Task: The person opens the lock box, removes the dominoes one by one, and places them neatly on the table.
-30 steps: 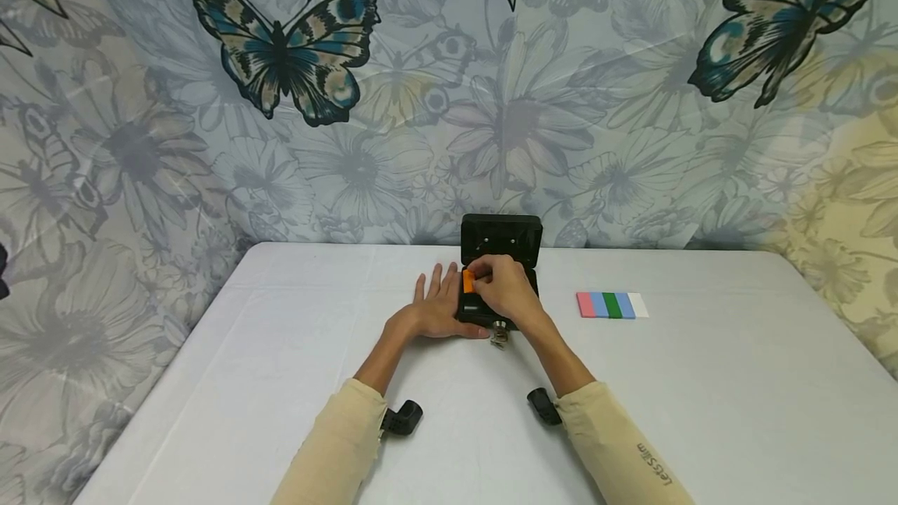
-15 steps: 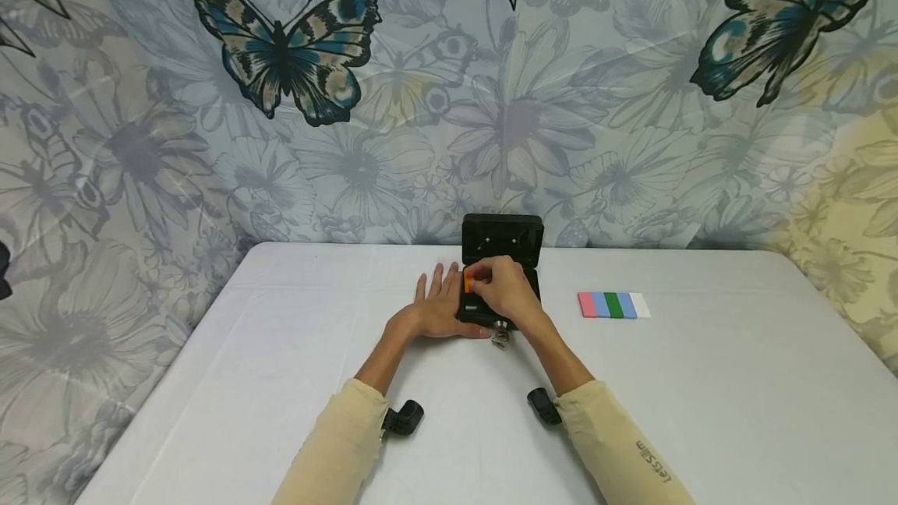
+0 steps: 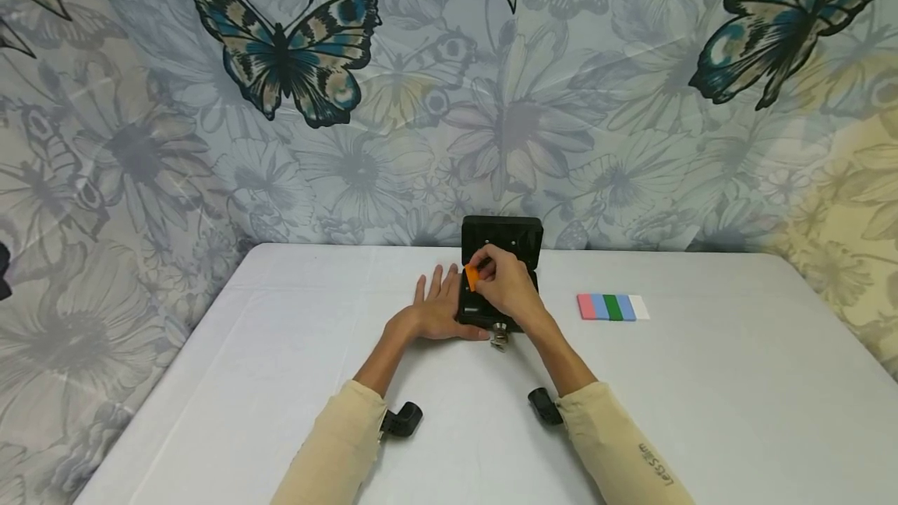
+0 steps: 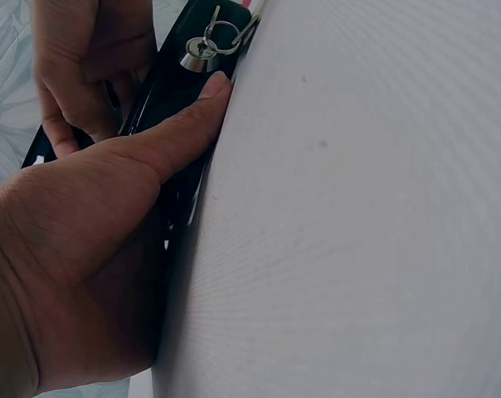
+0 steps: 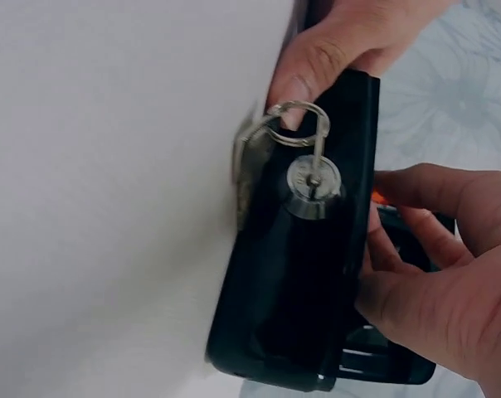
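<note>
A small black cash box stands on the table with its lid raised. A key on a ring sits in its front lock. My left hand rests along the box's left side, fingers straight, with the thumb against the front beside the lock. Over the box's inside, my right hand pinches a flat orange piece between thumb and fingers. The piece is tilted near the left wall. In the right wrist view only a sliver of orange shows behind the fingers. The hand hides much of the box's inside.
Right of the box lies a row of flat coloured pieces in pink, blue, green and white. A white cloth covers the table. A butterfly-patterned backdrop hangs right behind the table's back edge.
The right hand has risen slightly, and the orange piece has come up and tilted with it. The left hand and the box stay in place.
</note>
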Demonstrator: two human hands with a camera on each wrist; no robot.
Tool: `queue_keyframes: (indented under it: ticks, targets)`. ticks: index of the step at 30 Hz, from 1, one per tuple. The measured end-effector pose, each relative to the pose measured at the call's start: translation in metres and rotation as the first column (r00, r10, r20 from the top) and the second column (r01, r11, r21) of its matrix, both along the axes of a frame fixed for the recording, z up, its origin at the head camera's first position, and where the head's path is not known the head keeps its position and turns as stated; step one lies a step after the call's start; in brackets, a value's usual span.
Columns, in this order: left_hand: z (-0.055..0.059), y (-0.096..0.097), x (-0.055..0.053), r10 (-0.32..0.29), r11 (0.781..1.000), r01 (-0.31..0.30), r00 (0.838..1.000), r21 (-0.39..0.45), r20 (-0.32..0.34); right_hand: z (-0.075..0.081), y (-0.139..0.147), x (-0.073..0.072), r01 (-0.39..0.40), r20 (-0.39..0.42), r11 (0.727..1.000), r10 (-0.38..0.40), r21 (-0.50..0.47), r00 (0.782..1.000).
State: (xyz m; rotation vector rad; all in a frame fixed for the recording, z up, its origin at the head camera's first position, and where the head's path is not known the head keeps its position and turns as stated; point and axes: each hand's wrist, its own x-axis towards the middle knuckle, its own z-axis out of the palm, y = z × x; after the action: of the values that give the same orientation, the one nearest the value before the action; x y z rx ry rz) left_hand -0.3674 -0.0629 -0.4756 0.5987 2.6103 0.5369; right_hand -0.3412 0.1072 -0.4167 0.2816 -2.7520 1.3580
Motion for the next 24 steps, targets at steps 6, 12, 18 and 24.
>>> queue_keyframes:
  ticks: [6,12,18,24]
  targets:
    - [0.001,-0.001,0.002,-0.002,1.000,0.002,1.000,0.009,0.000,0.005,0.005,0.000,-0.013,-0.012,1.000,0.013,0.000,1.000]
    - [0.001,-0.003,0.002,0.003,1.000,-0.003,1.000,0.001,-0.012,0.012,0.010,0.000,-0.012,-0.023,1.000,0.012,0.003,1.000]
    - [-0.001,-0.003,0.000,0.001,1.000,-0.001,1.000,-0.001,-0.014,0.017,0.014,-0.001,-0.004,-0.020,1.000,0.004,-0.014,1.000]
    - [-0.001,-0.001,0.001,-0.002,1.000,0.002,1.000,0.013,-0.012,0.019,0.017,-0.001,0.015,0.015,1.000,-0.014,-0.016,1.000]
